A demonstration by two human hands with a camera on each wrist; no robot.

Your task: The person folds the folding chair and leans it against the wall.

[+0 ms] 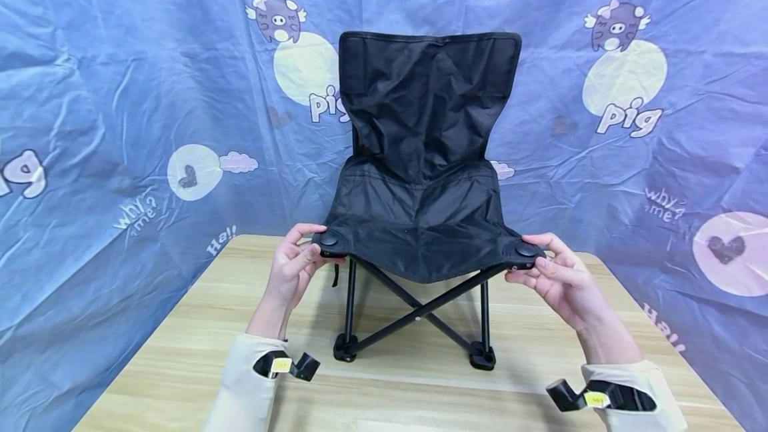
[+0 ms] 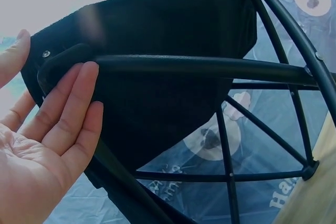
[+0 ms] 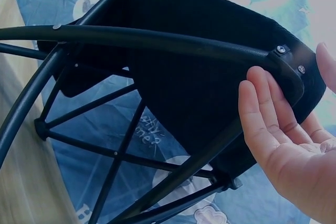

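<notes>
A black folding chair [image 1: 420,219] stands unfolded, its fabric seat and back facing me and its crossed front legs below. My left hand [image 1: 294,269] grips the seat's front left corner, thumb at the front edge and index finger on top. In the left wrist view, the other fingers of the left hand [image 2: 58,124] lie under that corner, against the frame tube [image 2: 199,67]. At the front right corner, my right hand [image 1: 561,279] holds the seat the same way. The right wrist view has fingers of the right hand [image 3: 283,129] beneath the corner joint [image 3: 287,74].
The chair's feet [image 1: 482,356] rest on a light wooden table [image 1: 420,399]. Behind and at both sides hangs a wrinkled blue cloth [image 1: 150,85] printed with pigs and words. A black strap end [image 1: 335,275] dangles under the left seat corner.
</notes>
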